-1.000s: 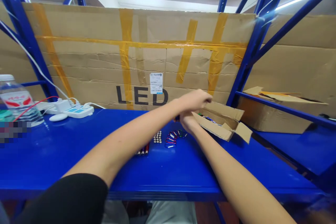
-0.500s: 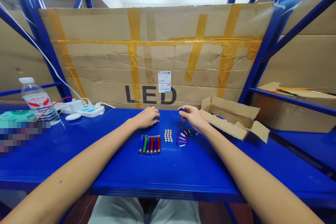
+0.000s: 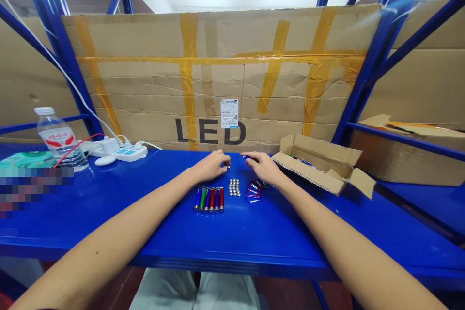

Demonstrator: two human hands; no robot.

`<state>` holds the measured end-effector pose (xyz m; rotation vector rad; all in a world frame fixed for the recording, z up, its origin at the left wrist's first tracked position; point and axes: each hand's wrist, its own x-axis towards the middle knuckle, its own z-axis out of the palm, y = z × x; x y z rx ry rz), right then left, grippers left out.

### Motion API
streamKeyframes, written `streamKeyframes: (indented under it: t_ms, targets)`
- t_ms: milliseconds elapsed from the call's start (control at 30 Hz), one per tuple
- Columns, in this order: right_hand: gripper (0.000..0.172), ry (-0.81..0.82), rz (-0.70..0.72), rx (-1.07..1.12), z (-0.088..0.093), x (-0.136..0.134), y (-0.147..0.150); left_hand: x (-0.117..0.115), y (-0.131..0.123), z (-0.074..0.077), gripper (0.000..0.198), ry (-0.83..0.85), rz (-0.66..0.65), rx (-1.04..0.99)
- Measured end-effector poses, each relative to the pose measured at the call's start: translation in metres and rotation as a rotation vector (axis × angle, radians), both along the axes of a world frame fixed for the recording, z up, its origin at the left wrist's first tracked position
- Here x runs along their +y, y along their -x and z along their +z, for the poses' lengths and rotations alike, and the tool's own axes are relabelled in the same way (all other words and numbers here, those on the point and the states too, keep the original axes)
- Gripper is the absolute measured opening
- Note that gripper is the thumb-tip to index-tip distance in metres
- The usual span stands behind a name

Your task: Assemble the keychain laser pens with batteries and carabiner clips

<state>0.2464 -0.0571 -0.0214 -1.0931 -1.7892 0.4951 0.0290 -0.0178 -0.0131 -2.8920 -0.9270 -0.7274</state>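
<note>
My left hand (image 3: 212, 164) rests on the blue shelf (image 3: 145, 223) behind a row of small coloured flashlights (image 3: 209, 199), its fingers curled and pinched on something small I cannot make out. My right hand (image 3: 262, 166) is close beside it, fingers pinched on a small blue piece that I cannot name. The two hands nearly meet above a cluster of small silver button cells (image 3: 234, 187). A pile of coloured carabiner clips (image 3: 254, 190) lies just under my right wrist.
An open small cardboard box (image 3: 321, 164) sits right of my right hand. A big taped cardboard sheet marked LED (image 3: 218, 77) stands behind. A water bottle (image 3: 60, 138), a power strip (image 3: 121, 152) with cables and a white mouse (image 3: 105, 160) lie at the left. Another carton (image 3: 403, 152) rests at the far right.
One second ago both hands were at the small open box. They have come back to the shelf's middle and drawn together behind the button cells.
</note>
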Motion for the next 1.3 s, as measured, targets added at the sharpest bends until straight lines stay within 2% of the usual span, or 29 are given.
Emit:
streamKeyframes:
  t_ms: [100, 167, 267, 400, 633, 733, 867, 967, 1067, 1200, 1300]
  targets:
    - [0.027, -0.057, 0.014, -0.036, 0.003, -0.004, 0.002, -0.015, -0.007, 0.010, 0.016, 0.039, 0.013, -0.302]
    - [0.025, -0.089, 0.050, -0.060, 0.006, -0.009, 0.005, -0.025, -0.011, 0.015, 0.016, 0.054, 0.007, -0.428]
    - [0.021, -0.122, 0.098, -0.078, 0.009, -0.016, 0.012, -0.038, -0.017, 0.018, 0.016, 0.039, 0.001, -0.494]
    - [0.012, -0.164, 0.080, -0.074, 0.011, -0.022, 0.019, -0.045, -0.019, 0.019, 0.014, 0.057, -0.008, -0.539]
    - [0.008, -0.357, -0.002, -0.084, 0.011, -0.025, 0.025, -0.049, -0.019, 0.016, 0.013, 0.244, -0.082, -0.749]
    - [0.003, -0.375, 0.019, -0.102, 0.011, -0.027, 0.026, -0.048, -0.020, 0.013, 0.011, 0.253, -0.107, -0.764]
    - [0.016, -0.339, 0.027, -0.142, 0.013, -0.030, 0.028, -0.050, -0.019, 0.012, 0.007, 0.186, -0.107, -0.724]
    - [0.005, -0.333, 0.017, -0.142, 0.013, -0.032, 0.030, -0.052, -0.017, 0.015, 0.007, 0.174, -0.117, -0.704]
    - [0.018, -0.377, 0.003, -0.125, 0.012, -0.033, 0.030, -0.053, -0.015, 0.017, 0.006, 0.183, -0.130, -0.701]
    - [0.010, -0.484, 0.012, -0.148, 0.012, -0.034, 0.028, -0.053, -0.015, 0.017, 0.006, 0.180, -0.139, -0.697]
    - [0.007, -0.501, 0.007, -0.132, 0.014, -0.035, 0.028, -0.053, -0.014, 0.016, 0.007, 0.179, -0.139, -0.698]
